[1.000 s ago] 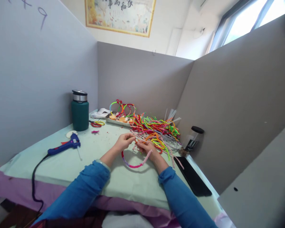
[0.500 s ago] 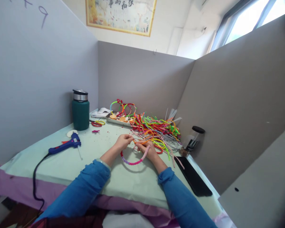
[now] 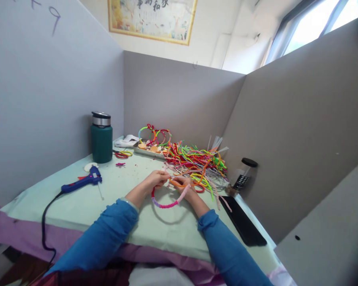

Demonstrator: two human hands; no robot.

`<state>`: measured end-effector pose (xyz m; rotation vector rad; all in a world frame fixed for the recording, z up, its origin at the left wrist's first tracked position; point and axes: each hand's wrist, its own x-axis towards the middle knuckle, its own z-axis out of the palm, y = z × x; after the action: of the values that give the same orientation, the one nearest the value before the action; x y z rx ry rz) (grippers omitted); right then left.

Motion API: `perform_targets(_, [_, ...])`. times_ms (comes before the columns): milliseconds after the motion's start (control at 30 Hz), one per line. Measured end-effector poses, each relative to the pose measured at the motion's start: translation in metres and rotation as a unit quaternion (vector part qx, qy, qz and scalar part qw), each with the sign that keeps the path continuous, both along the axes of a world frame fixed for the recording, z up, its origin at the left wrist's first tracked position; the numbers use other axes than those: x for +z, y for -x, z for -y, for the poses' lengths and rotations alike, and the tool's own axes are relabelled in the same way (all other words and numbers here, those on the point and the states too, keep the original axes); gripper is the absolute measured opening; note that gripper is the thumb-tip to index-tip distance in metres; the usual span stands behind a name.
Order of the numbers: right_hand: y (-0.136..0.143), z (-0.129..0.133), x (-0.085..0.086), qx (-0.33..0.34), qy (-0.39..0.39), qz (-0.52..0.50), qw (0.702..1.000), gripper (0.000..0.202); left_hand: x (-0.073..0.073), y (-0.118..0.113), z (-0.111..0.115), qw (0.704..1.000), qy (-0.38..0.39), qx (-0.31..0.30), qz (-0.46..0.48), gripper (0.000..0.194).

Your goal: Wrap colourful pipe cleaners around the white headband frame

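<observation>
A ring wrapped in pipe cleaners [image 3: 167,205], with red, purple, magenta and pale pink stretches, hangs just above the table between my hands. My left hand [image 3: 155,182] is closed in a pinch at the ring's upper left. On the other side, my right hand [image 3: 183,183] is closed around the ring's upper part, and the pink stretch passes in front of it. An orange pipe cleaner [image 3: 200,175] runs from between my fingertips past my right hand, its loose end pointing up and right. My fingers partly hide the ring's top.
Beyond my hands lies a heap of colourful pipe cleaners [image 3: 193,157] beside a metal tray [image 3: 147,153]. To the left are a blue glue gun [image 3: 82,180], scissors [image 3: 122,154] and a green bottle [image 3: 101,139]. A black phone-like slab [image 3: 243,222] and a clear jar [image 3: 244,174] are at right.
The orange pipe cleaner, curled in a loop above my right hand before, now stretches out to the upper right. My left hand has shifted slightly, and the ring has barely moved.
</observation>
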<state>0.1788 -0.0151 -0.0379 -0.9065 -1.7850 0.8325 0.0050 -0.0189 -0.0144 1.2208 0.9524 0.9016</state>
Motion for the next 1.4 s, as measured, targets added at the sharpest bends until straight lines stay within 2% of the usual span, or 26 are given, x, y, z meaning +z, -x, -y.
perform_targets(233, [-0.001,0.004,-0.001,-0.053,-0.066,0.015,0.996,0.024,0.001,0.0,0.005,0.998,0.008,-0.058,-0.002,0.038])
perform_targets(500, [0.004,0.004,-0.001,-0.076,-0.087,-0.009,0.993,0.024,0.001,-0.004,0.011,0.997,-0.049,-0.056,-0.028,0.042])
perform_targets(667, [0.006,-0.002,-0.006,-0.058,-0.03,-0.027,0.998,0.028,0.002,-0.007,0.012,0.994,-0.08,-0.043,-0.064,0.042])
perform_targets(867, [0.004,-0.003,-0.006,0.02,0.061,-0.071,0.995,0.033,0.0,-0.006,0.01,0.991,-0.1,-0.019,-0.087,0.042])
perform_targets(1067, [0.0,0.002,0.0,0.059,0.034,-0.058,0.996,0.028,0.002,-0.005,0.009,0.993,-0.085,0.027,-0.076,0.04])
perform_targets(1167, [-0.003,0.0,0.002,0.059,0.046,-0.074,0.994,0.028,0.004,-0.004,0.009,0.997,-0.061,0.019,-0.047,0.036])
perform_targets(1300, [-0.006,-0.002,0.005,0.025,0.096,-0.142,0.985,0.028,0.005,-0.002,0.009,0.999,-0.039,0.004,-0.034,0.03])
perform_targets(1400, [-0.006,0.0,0.009,0.04,0.121,-0.193,0.973,0.032,0.005,-0.002,0.01,0.998,-0.032,-0.018,-0.043,0.029])
